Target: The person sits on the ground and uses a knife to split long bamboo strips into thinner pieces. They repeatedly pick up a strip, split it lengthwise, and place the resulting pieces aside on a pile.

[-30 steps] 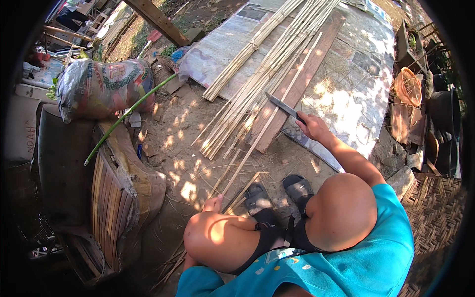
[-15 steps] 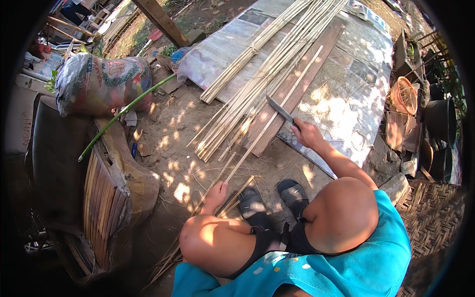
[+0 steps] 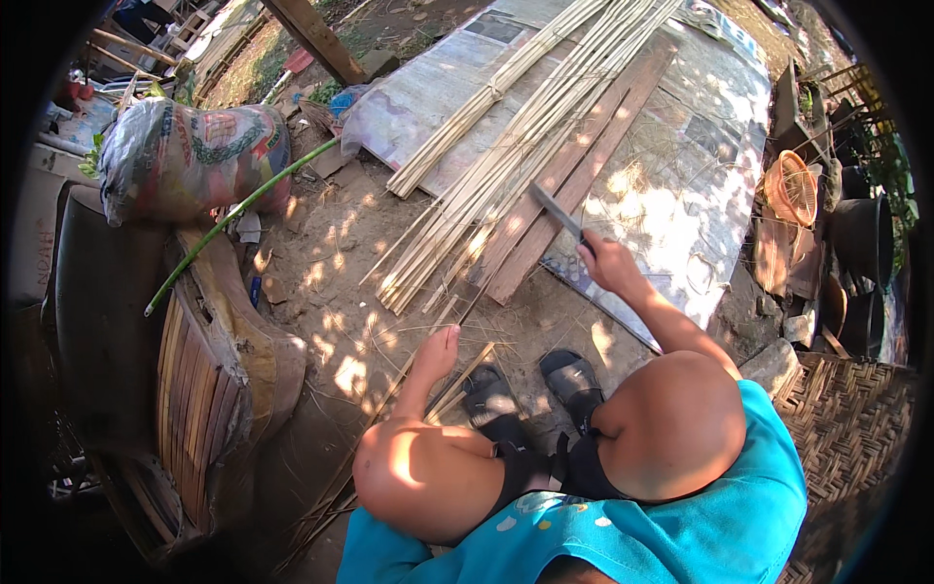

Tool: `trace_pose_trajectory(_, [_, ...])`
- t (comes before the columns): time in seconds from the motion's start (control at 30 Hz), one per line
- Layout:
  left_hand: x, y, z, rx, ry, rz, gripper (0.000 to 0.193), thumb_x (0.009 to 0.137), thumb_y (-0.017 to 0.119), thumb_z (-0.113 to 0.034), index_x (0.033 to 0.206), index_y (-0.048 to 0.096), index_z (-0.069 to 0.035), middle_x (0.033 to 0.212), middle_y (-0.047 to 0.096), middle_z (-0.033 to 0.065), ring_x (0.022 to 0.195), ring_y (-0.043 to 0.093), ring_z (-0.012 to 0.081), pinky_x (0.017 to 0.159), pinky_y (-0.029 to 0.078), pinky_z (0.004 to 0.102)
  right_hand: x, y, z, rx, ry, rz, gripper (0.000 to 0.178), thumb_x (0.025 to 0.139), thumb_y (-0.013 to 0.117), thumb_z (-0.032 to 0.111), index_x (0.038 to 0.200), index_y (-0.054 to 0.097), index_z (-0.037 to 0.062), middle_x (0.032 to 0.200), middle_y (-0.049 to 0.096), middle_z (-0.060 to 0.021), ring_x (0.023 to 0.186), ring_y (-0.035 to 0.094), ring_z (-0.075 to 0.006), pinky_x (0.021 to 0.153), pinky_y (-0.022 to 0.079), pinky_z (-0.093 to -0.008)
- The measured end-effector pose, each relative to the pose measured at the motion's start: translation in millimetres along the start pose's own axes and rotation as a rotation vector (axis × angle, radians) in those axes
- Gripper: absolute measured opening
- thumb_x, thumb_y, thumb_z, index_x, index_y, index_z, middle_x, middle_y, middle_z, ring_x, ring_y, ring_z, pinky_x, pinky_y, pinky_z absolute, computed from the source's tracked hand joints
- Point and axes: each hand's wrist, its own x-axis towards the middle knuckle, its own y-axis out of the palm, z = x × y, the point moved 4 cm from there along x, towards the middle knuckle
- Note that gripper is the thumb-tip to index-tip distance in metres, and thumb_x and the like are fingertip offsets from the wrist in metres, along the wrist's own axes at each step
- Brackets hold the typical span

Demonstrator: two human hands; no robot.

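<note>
My right hand (image 3: 608, 263) is closed around the dark handle of a knife (image 3: 556, 208). The blade points up and to the left, lying over a long brown wooden plank (image 3: 593, 180). My left hand (image 3: 438, 352), in front of my left knee, pinches the near end of a long, thin bamboo strip (image 3: 520, 243). This strip shows as a dark line running away along the plank and passing under the blade. Just left of the plank lies a loose spread of pale bamboo strips (image 3: 486, 209), with a tied bundle (image 3: 496, 95) beyond it.
Under the strips is a grey sheet (image 3: 671, 204). A green stalk (image 3: 229, 219) leans by a stuffed sack (image 3: 195, 161) on the left, above a wooden piece with slats (image 3: 190, 409). An orange basket (image 3: 790, 190) and woven mat (image 3: 842, 419) are at right.
My left hand has risen slightly and moved right. The strip it holds has turned from its pale side to a dark one. The knife has shifted a little right.
</note>
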Motion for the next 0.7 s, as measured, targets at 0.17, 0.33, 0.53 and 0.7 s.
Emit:
trace_pose_trajectory(0.17, [-25.7,13.7,15.5,-0.045,-0.035,0.04,0.048,0.11,0.041,-0.04,0.094,0.062,0.0,0.092,0.064,0.0311,0.09,0.059,0.0543,0.076,0.046,0.0571,-38.7,35.9,36.5,-0.05,-0.001,0.174,0.038,0.104,0.056,0.039,0.135,0.058,0.0161,0.09,0.069,-0.026,0.08,0.069,-0.0479,0.07,0.056,-0.0538])
trace_pose_trajectory(0.33, [-77.2,-0.2,94.2,-0.15,-0.167,0.116,0.048,0.11,0.043,-0.041,0.092,0.062,-0.001,0.08,0.06,0.0221,0.074,0.055,0.039,0.071,0.047,0.047,51.3,-75.1,-111.8,-0.26,0.24,-0.117,0.032,0.105,0.055,0.035,0.113,0.058,0.0044,0.08,0.068,-0.0275,0.078,0.067,-0.0493,0.069,0.053,-0.0587])
trace_pose_trajectory(0.53, [-59.6,9.5,65.5,0.019,-0.037,-0.063,0.044,0.108,0.047,-0.04,0.094,0.062,-0.001,0.075,0.064,0.0256,0.075,0.066,0.0434,0.065,0.049,0.0477,0.3,-9.2,-5.1,-0.004,0.065,-0.02,0.035,0.105,0.054,0.034,0.127,0.056,0.0061,0.084,0.068,-0.0277,0.08,0.068,-0.0485,0.071,0.053,-0.0561])
trace_pose_trajectory(0.7, [-20.4,5.7,-14.3,0.152,-0.044,0.006,0.038,0.108,0.046,-0.038,0.099,0.061,-0.003,0.084,0.066,0.0329,0.083,0.064,0.0537,0.074,0.049,0.0601,-72.0,42.8,55.5,-0.016,-0.066,0.229,0.043,0.105,0.054,0.043,0.137,0.056,0.0157,0.092,0.068,-0.0252,0.078,0.068,-0.0488,0.073,0.057,-0.0545])
